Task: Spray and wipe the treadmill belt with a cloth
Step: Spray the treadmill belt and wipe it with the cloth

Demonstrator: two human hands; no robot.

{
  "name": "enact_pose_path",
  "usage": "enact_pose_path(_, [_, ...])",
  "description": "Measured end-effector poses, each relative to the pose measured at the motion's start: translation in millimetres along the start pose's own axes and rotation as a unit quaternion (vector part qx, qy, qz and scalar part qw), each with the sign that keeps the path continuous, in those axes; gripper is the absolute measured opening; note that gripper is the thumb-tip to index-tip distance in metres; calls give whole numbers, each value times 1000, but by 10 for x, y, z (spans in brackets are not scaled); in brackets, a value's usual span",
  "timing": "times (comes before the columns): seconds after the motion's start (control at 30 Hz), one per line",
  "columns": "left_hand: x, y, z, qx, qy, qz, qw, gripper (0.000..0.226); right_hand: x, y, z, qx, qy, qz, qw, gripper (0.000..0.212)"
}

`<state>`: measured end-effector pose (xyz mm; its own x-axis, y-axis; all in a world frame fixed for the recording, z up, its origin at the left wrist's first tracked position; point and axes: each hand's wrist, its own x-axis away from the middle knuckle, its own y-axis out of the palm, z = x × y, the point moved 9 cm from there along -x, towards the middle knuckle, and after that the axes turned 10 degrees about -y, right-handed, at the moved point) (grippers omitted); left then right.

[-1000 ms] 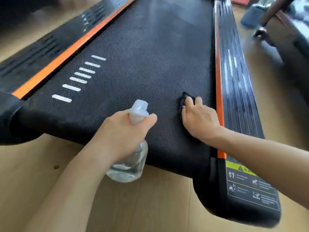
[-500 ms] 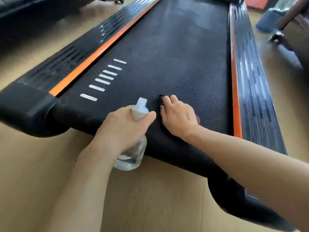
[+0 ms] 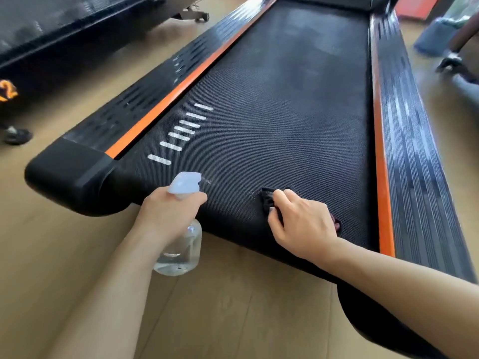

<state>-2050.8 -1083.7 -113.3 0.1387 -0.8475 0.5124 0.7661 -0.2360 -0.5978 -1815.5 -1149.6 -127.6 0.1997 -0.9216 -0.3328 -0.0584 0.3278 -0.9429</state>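
The fingers (image 3: 281,196) of the right hand (image 3: 303,224) are bent over a dark cloth (image 3: 268,200), which is pinned flat against the belt (image 3: 285,112) near its rear edge, a little right of the middle. The fingers of the left hand (image 3: 168,213) are wrapped round the neck of a clear bottle (image 3: 181,250), with one finger laid over the trigger below the pale spray head (image 3: 185,182). The nozzle is aimed across the belt, and a faint streak of mist appears just beyond it, so spraying is judged to be in progress while the cloth is held ready beside the wetted patch. A little liquid is left in the bottle.

The task is judged to be at an early or middle stage. Only the near end of the belt is being treated; whitish, dusty-looking patches are seen further up the belt, and that long stretch is taken as not yet wiped, though dryness cannot be confirmed from this view.

Beside the belt, white dashes (image 3: 181,133) are printed on its left part, orange strips (image 3: 181,89) run along both edges, and ribbed side rails (image 3: 414,151) lie outside them. The treadmill stands on a wooden floor (image 3: 51,255), and another dark machine (image 3: 51,27) is placed to the left.
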Motion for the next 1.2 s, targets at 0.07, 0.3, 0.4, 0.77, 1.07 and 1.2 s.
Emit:
enact_pose_path(0.07, [16, -30, -15, 15, -8, 18, 1000, 41, -3, 0, -6, -4, -2, 6, 1000, 19])
enact_pose_path(0.3, [95, 58, 82, 10, 5, 4, 1000, 37, -105, 43, -38, -5, 9, 12, 1000, 19])
enact_pose_path(0.4, [115, -53, 75, 24, -12, 45, 999, 34, -211, 82, -76, -5, 18, 11, 1000, 20])
enact_pose_path(0.77, [51, -499, 4, -52, 6, 124, 991, 26, -829, 284, -952, -56, -225, -5, 973, 19])
enact_pose_path(1.07, [-170, -581, -52, -28, 5, 132, 991, 29, -1769, 659, -1025, -54, -245, 6, 968, 20])
enact_pose_path(1.2, [-195, -542, 62, 12, 26, 112, 993, 29, -1907, 771, 647, 5, 44, -11, 999, 25])
